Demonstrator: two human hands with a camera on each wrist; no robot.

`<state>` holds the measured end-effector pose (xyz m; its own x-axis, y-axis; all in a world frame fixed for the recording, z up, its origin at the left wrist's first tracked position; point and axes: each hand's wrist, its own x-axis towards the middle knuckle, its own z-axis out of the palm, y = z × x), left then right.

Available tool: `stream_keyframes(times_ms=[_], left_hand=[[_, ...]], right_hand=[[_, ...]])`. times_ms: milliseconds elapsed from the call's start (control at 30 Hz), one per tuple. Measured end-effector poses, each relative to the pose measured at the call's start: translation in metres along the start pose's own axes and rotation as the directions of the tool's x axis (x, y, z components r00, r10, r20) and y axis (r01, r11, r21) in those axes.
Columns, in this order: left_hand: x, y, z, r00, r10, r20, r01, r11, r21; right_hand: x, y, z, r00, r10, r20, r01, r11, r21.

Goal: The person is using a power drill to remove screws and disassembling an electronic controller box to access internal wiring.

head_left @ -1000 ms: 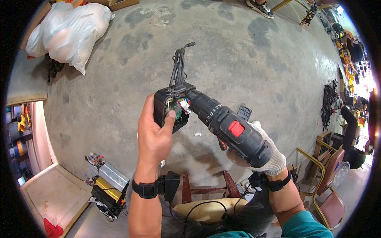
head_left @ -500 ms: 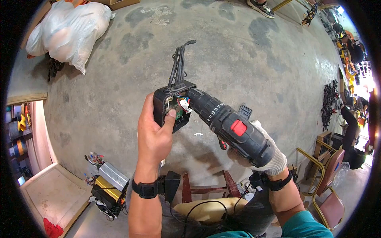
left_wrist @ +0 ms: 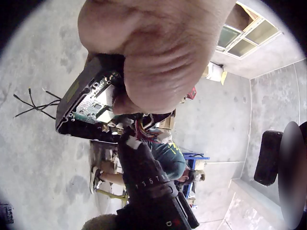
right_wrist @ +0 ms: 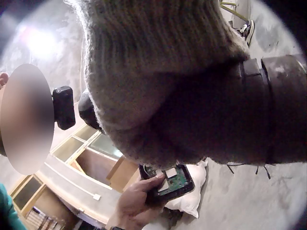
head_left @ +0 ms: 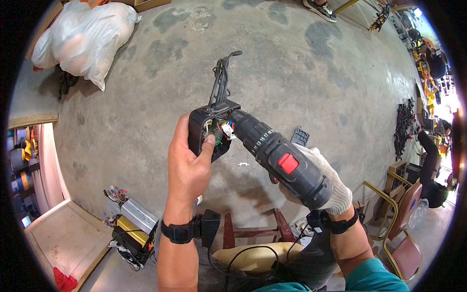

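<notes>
clamped on the black housing (head_left: 196,132), the left hand (head_left: 188,168) holds it at the nose of the drill (head_left: 284,158), whose body the gloved right hand (head_left: 325,182) grips.

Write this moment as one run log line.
left hand: grips open black housing | right hand: gloved, grips power drill | drill nose: at housing's cabled end

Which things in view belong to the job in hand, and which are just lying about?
In the job:
- drill, in the gloved right hand
- open case, in the left hand
- circuit board, inside the case
- black cables, at the case's end

Apparently just lying about:
- white bag
- red cloth
- silver block
- yellow block
</notes>
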<state>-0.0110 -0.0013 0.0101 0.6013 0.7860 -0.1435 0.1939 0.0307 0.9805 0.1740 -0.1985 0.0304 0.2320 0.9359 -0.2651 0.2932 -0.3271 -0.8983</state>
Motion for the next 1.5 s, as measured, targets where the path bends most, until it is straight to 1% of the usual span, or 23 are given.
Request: stream_keyframes(times_ms=[33, 67, 100, 133, 167, 200, 267, 400, 467, 600, 667, 767, 867, 900, 933, 967, 1000, 1067, 1133, 1233, 1300, 1367, 1500], left_hand=[[0.0, 0.001, 0.0, 1.0, 0.003, -0.004, -0.003, 1.0, 0.008], [0.0, 0.0, 0.0, 1.0, 0.003, -0.004, -0.003, 1.0, 0.008], [0.001, 0.0, 0.0, 1.0, 0.006, -0.001, -0.006, 1.0, -0.014], [0.001, -0.001, 0.0, 1.0, 0.009, 0.001, -0.009, 0.999, -0.036], [0.001, -0.001, -0.001, 1.0, 0.009, 0.001, -0.008, 0.999, -0.036], [0.001, -0.001, -0.001, 1.0, 0.004, 0.009, -0.004, 1.0, -0.022], [0.0, -0.001, -0.002, 1.0, -0.001, 0.017, 0.001, 1.0, -0.008], [0.0, 0.0, 0.0, 1.0, -0.013, 0.001, 0.013, 1.0, -0.016], [0.0, 0.001, 0.0, 1.0, -0.021, 0.003, 0.021, 1.0, -0.023], [0.001, -0.002, -0.002, 1.0, 0.0, 0.011, 0.0, 1.0, -0.005], [0.001, -0.002, -0.002, 1.0, 0.007, 0.014, -0.006, 1.0, -0.007], [0.001, -0.002, -0.002, 1.0, 0.004, 0.019, -0.004, 1.0, -0.001], [0.0, -0.001, -0.001, 1.0, 0.0, 0.0, 0.0, 0.999, -0.037], [0.0, 0.004, -0.002, 1.0, 0.004, 0.009, -0.005, 1.0, 0.007], [0.0, 0.006, -0.003, 1.0, 0.009, 0.017, -0.01, 0.999, 0.053], [0.0, 0.005, -0.002, 1.0, 0.009, 0.016, -0.009, 0.999, 0.053], [-0.001, 0.002, -0.002, 1.0, 0.003, 0.007, -0.003, 1.0, 0.01], [-0.001, 0.0, -0.002, 1.0, -0.006, 0.002, 0.006, 0.999, -0.034], [0.001, -0.001, -0.003, 1.0, 0.014, 0.02, -0.015, 0.999, 0.043], [0.0, -0.001, -0.004, 0.999, -0.015, 0.038, 0.016, 1.0, -0.023], [0.001, 0.003, -0.004, 0.999, -0.013, 0.045, 0.014, 1.0, -0.025], [0.001, 0.003, -0.004, 0.999, -0.008, 0.053, 0.009, 1.0, -0.026], [0.001, 0.0, -0.005, 0.998, -0.019, 0.052, 0.02, 0.999, -0.025]], right_hand=[[0.0, -0.001, 0.001, 0.998, 0.063, 0.02, -0.065, 0.98, 0.186], [0.0, -0.002, 0.001, 0.991, 0.121, 0.051, -0.132, 0.922, 0.364], [0.0, 0.001, 0.0, 0.991, 0.122, 0.051, -0.132, 0.922, 0.364], [-0.001, 0.007, -0.003, 0.997, 0.062, 0.037, -0.065, 0.996, 0.069], [-0.001, 0.009, -0.004, 0.999, 0.0, 0.042, 0.009, 0.972, -0.233], [-0.003, 0.009, -0.003, 0.999, 0.0, 0.043, 0.01, 0.972, -0.233], [-0.007, 0.007, 0.001, 0.992, -0.093, -0.081, 0.065, 0.953, -0.297], [-0.004, 0.001, -0.001, 0.984, -0.162, -0.069, 0.129, 0.931, -0.341], [-0.004, 0.004, -0.002, 0.993, -0.11, -0.054, 0.088, 0.946, -0.311], [-0.004, -0.001, -0.003, 0.988, -0.138, -0.066, 0.108, 0.938, -0.33], [-0.003, -0.003, -0.005, 0.997, -0.077, -0.028, 0.062, 0.935, -0.348], [-0.004, -0.004, -0.007, 0.992, -0.123, -0.033, 0.104, 0.93, -0.353], [-0.004, 0.005, -0.003, 0.995, -0.094, -0.023, 0.079, 0.927, -0.366], [-0.004, 0.009, -0.003, 0.995, -0.093, -0.022, 0.078, 0.927, -0.366], [-0.002, 0.012, -0.003, 0.998, -0.07, -0.008, 0.063, 0.946, -0.318], [-0.001, 0.013, -0.003, 0.999, -0.047, 0.007, 0.047, 0.962, -0.27], [-0.001, 0.009, -0.004, 0.999, -0.047, 0.007, 0.047, 0.962, -0.269], [-0.004, -0.005, -0.006, 0.991, -0.128, -0.022, 0.104, 0.884, -0.456], [-0.005, -0.002, -0.007, 0.993, -0.117, -0.017, 0.099, 0.9, -0.425], [-0.002, 0.001, -0.007, 0.996, -0.085, 0.003, 0.079, 0.919, -0.387], [-0.002, -0.001, -0.006, 0.998, -0.064, 0.019, 0.066, 0.923, -0.379], [-0.004, -0.007, -0.005, 0.988, -0.146, -0.056, 0.114, 0.916, -0.386], [-0.003, -0.01, -0.007, 0.991, -0.132, -0.013, 0.113, 0.891, -0.441]])
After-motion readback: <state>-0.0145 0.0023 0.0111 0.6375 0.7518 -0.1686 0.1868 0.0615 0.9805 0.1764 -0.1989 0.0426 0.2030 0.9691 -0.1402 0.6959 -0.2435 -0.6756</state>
